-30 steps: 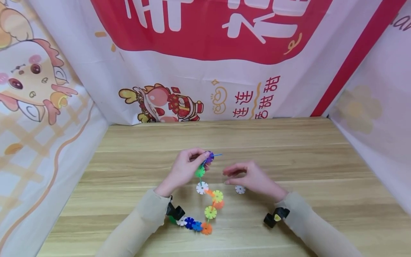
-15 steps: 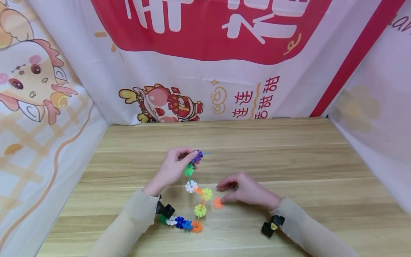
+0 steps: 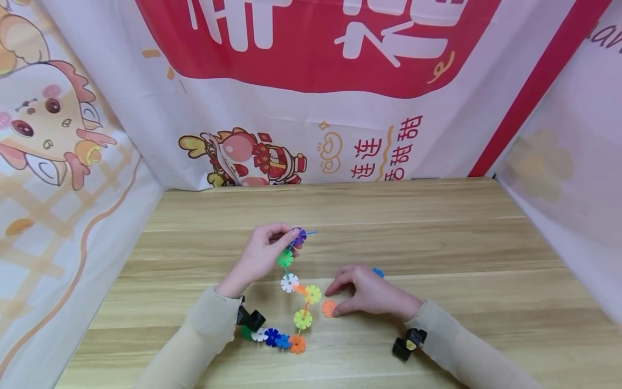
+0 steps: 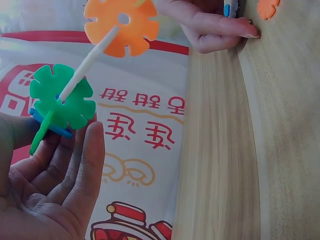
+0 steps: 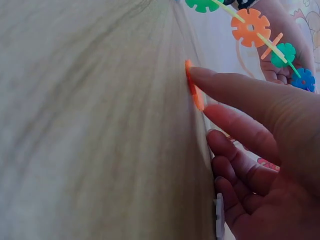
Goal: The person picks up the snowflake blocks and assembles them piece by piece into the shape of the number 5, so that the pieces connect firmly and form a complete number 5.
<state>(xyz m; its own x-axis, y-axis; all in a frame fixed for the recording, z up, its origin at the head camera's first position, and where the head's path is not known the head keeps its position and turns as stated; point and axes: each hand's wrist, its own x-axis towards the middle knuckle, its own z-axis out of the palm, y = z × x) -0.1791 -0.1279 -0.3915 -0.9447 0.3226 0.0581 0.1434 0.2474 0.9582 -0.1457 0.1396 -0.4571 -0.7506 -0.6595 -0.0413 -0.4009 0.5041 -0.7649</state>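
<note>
A chain of interlocked notched plastic discs in several colours hangs and curves from my left hand, whose thumb and fingers pinch its purple and blue end. In the left wrist view a green disc and an orange disc of that chain stand out from the fingers. A loose orange disc lies flat on the table, right of the chain. My right hand is over the table with the thumb tip touching this disc; the index fingertip is close to its far edge.
Just behind my right hand a blue disc lies partly hidden on the wooden table. A white disc shows beneath the curled fingers in the right wrist view. Printed cloth walls the table's back and sides.
My left hand has shifted left with the chain, uncovering the loose orange disc. The right hand has come down and left to that disc; the blue disc has come into view behind it.
</note>
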